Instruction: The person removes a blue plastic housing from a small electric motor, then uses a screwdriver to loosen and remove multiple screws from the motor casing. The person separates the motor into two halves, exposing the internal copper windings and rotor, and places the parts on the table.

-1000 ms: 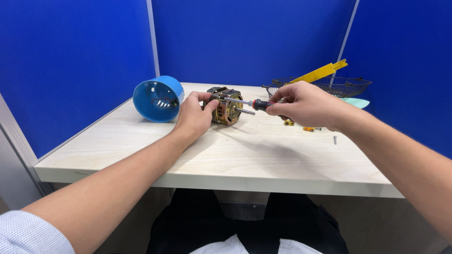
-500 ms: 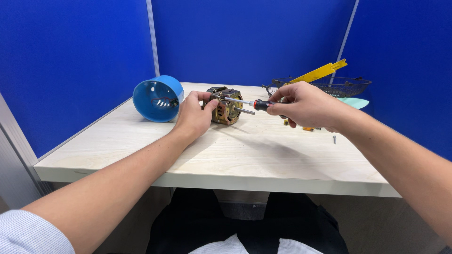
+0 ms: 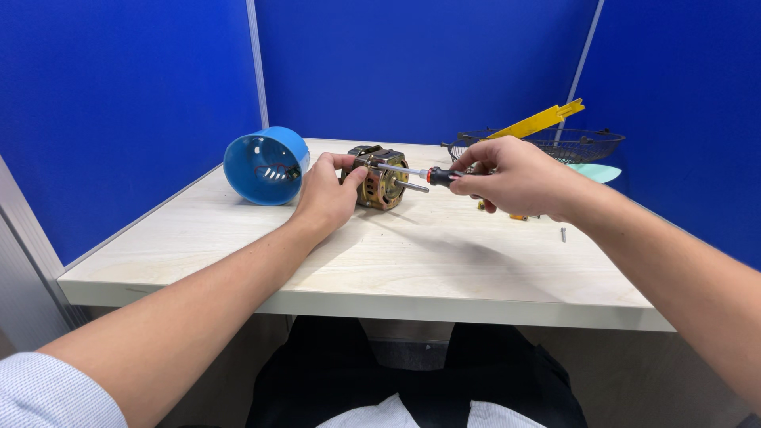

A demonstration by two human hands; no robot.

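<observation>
table under both my hands | blue cup on its side, just past my L hand | motor gripped by L hand, on table | screwdriver clenched in R hand, tip at motor top | screw near R wrist

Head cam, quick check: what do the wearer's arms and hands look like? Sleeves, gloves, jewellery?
Both hands are bare: no gloves, rings or watch visible on the left hand or the right hand. Both forearms are uncovered. A light blue-and-white fine-checked fabric sleeve shows at the left arm's near end, pushed up high. No sleeve is visible on the right arm within the frame.
</observation>
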